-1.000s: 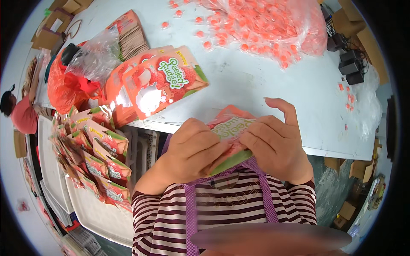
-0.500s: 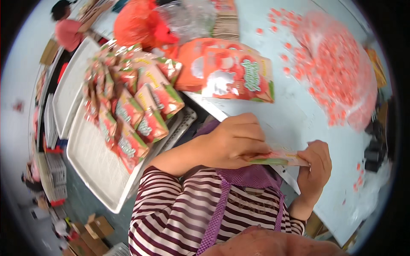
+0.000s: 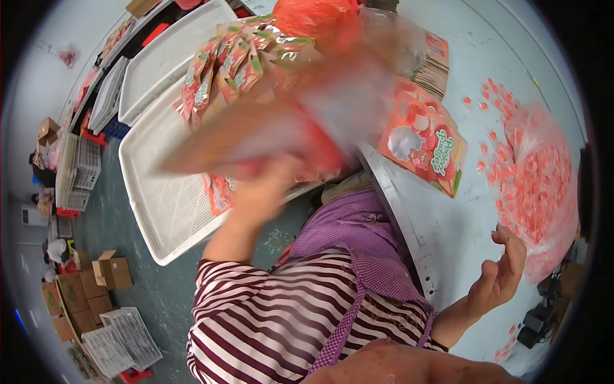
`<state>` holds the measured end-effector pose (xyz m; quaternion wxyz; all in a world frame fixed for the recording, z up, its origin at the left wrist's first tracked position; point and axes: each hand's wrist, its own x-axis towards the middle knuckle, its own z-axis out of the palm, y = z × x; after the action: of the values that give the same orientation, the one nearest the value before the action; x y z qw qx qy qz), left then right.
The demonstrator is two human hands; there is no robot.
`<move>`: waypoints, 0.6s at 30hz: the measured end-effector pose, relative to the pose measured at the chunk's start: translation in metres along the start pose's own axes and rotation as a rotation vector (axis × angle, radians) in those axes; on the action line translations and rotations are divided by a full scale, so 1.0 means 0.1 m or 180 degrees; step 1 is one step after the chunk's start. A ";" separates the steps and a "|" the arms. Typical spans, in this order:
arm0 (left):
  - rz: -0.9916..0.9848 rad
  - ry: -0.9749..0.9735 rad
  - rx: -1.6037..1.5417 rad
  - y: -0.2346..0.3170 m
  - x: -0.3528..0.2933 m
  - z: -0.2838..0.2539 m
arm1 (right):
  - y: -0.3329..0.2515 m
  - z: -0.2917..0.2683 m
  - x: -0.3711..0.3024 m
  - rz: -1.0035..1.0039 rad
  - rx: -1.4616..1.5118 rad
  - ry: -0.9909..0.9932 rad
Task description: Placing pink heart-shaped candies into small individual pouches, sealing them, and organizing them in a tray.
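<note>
My left hand (image 3: 263, 192) is raised over the white tray (image 3: 169, 214) on my left and smeared by motion. It grips a red and silvery pouch (image 3: 320, 121), also blurred, which hides part of the heap of filled pouches (image 3: 224, 64) in the tray. My right hand (image 3: 499, 275) hovers over the right side of the pale table with its fingers apart, holding nothing. Closest to it is a large clear plastic bag of small pink-red pieces (image 3: 537, 185). Flat red pouches (image 3: 425, 144) lie on the table between my hands.
A second white tray (image 3: 169, 54) adjoins the first. Beyond the flat pouches are an orange-red plastic bag (image 3: 316, 16) and a brown stack (image 3: 432, 80). Loose pink pieces (image 3: 502, 96) are scattered on the table. Cardboard boxes (image 3: 112, 269) and plastic crates (image 3: 121, 342) stand on the floor.
Both hands were together on one pouch in front of me. My left hand has swung left over the tray; my right hand has let go and opened. The view has turned left.
</note>
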<state>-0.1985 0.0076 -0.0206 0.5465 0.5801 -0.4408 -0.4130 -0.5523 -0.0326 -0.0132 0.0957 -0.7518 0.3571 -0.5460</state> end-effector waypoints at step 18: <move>0.0365 0.1330 0.0100 -1.43 0.34 -2.27 | 1.25 0.95 0.14 0.1419 -0.1381 -0.1095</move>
<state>0.0374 0.0383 -0.1493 0.6395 0.6355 -0.3566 -0.2450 -0.5198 -0.1556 -0.1063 0.1094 -0.7391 0.5988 -0.2885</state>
